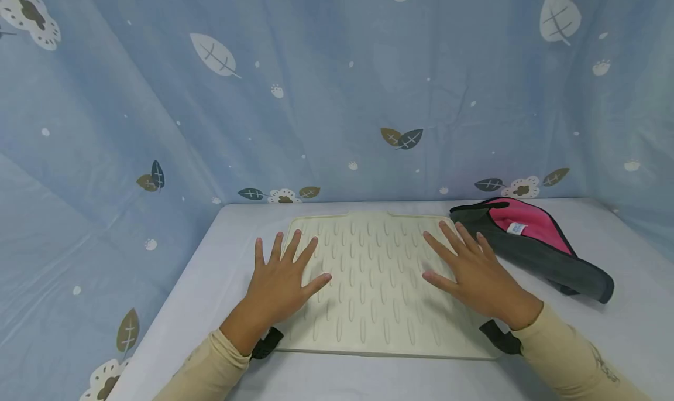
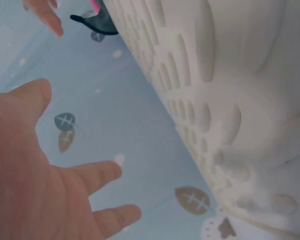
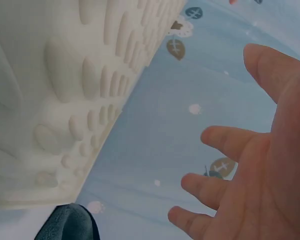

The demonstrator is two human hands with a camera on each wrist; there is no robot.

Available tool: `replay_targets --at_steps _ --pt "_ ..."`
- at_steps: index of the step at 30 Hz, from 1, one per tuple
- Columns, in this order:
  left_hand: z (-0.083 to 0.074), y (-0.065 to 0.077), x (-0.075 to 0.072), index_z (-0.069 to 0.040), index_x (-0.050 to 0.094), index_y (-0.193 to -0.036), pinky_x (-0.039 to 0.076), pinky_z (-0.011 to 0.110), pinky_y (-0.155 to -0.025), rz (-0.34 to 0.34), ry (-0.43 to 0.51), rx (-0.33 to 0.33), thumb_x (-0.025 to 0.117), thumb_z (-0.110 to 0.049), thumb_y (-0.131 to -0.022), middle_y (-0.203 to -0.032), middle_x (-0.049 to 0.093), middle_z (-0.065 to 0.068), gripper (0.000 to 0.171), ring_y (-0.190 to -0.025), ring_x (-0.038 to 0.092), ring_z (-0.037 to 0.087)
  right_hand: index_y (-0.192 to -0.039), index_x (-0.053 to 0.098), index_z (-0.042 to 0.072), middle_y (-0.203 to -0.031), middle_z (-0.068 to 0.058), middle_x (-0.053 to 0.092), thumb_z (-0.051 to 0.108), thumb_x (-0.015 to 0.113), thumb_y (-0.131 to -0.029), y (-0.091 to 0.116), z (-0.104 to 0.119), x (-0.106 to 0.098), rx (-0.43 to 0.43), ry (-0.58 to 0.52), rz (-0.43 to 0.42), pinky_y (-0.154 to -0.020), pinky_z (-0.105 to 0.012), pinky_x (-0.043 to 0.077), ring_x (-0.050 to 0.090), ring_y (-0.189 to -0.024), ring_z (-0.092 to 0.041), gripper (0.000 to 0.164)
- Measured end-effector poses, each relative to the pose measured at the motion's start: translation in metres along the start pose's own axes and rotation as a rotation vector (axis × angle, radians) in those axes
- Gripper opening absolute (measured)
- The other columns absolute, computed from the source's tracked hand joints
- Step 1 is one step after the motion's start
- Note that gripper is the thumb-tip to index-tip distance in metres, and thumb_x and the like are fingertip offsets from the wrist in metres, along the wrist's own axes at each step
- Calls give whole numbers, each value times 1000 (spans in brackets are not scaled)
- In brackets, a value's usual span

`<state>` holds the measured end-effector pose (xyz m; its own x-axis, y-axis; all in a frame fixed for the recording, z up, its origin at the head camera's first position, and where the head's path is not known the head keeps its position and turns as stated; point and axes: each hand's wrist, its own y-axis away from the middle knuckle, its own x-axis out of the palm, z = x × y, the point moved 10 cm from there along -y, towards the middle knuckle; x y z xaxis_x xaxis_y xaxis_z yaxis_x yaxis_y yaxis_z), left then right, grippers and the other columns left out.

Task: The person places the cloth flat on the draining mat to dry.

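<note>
A cream-coloured flat board [image 1: 368, 284] with rows of raised oval ridges lies on the white table. My left hand [image 1: 281, 284] hovers over its left side, fingers spread and straight. Over the right side, my right hand [image 1: 479, 278] is spread the same way. Neither hand holds anything. In the left wrist view a gap shows between the left hand [image 2: 40, 175] and the ridged board [image 2: 210, 100]. The right wrist view likewise shows the right hand [image 3: 260, 165] apart from the board [image 3: 65, 90].
A folded dark grey cloth item [image 1: 532, 249] with pink lining, black edging and a white tag lies right of the board, near its back right corner. Behind the white table [image 1: 210, 284] hangs a blue curtain [image 1: 326, 96] printed with leaves and flowers.
</note>
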<state>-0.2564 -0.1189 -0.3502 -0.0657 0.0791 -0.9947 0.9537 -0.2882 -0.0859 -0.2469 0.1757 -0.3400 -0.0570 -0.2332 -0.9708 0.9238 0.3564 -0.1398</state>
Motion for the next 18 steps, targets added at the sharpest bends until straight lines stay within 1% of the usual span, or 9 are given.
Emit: replay_targets --at_steps 3,5,8,10,12,14,16,18 --pt "1 -1 -1 -26 29 -159 -2 72 -116 -5 7 5 42 -70 -95 -167 18 12 78 -154 11 44 -158 31 20 -166 -21 18 62 51 -96 0 0 0 -3 -7 2 -114 -73 10 9 -153 -48 77" --pt "3 -2 -2 -25 30 -158 3 71 -117 -23 19 9 44 -68 -96 -166 22 13 76 -153 17 43 -156 35 19 -164 -22 21 59 54 -96 0 -3 -3 -8 -9 -16 -114 -73 14 14 -151 -49 75" --pt "14 -5 -7 -23 34 -157 23 69 -114 -68 31 -2 48 -63 -97 -162 31 15 73 -147 33 42 -150 46 14 -157 -25 35 45 65 -94 -2 -8 -15 -36 9 -117 -110 -72 26 32 -143 -51 67" --pt "25 -7 -7 -20 37 -155 36 66 -106 -83 39 -27 50 -59 -99 -157 40 17 70 -139 44 41 -143 54 9 -149 -27 44 33 73 -90 -3 -16 -26 -46 26 -216 -104 -71 35 43 -134 -51 61" --pt "38 -10 -4 -18 38 -155 44 64 -97 -61 54 -67 50 -55 -100 -151 46 18 68 -131 51 42 -136 59 3 -140 -30 51 24 78 -86 -4 -27 -36 -43 42 -305 -97 -71 41 51 -125 -52 57" --pt "50 -12 3 -15 39 -154 47 64 -92 -7 83 -109 50 -52 -101 -145 50 20 65 -125 55 43 -131 62 0 -136 -32 54 19 79 -83 -5 -44 -41 -2 38 -354 -95 -71 42 53 -121 -52 54" --pt "60 -13 11 -13 41 -153 47 63 -90 50 112 -147 52 -48 -101 -141 52 22 63 -122 57 44 -129 62 -2 -134 -34 54 17 78 -83 -5 -65 -43 45 33 -373 -95 -71 42 53 -120 -54 52" --pt "66 -15 17 -11 44 -151 49 63 -88 92 131 -172 53 -45 -101 -139 53 23 61 -119 59 44 -129 61 -4 -134 -35 53 16 77 -84 -5 -85 -40 88 25 -361 -97 -72 40 51 -120 -55 52"
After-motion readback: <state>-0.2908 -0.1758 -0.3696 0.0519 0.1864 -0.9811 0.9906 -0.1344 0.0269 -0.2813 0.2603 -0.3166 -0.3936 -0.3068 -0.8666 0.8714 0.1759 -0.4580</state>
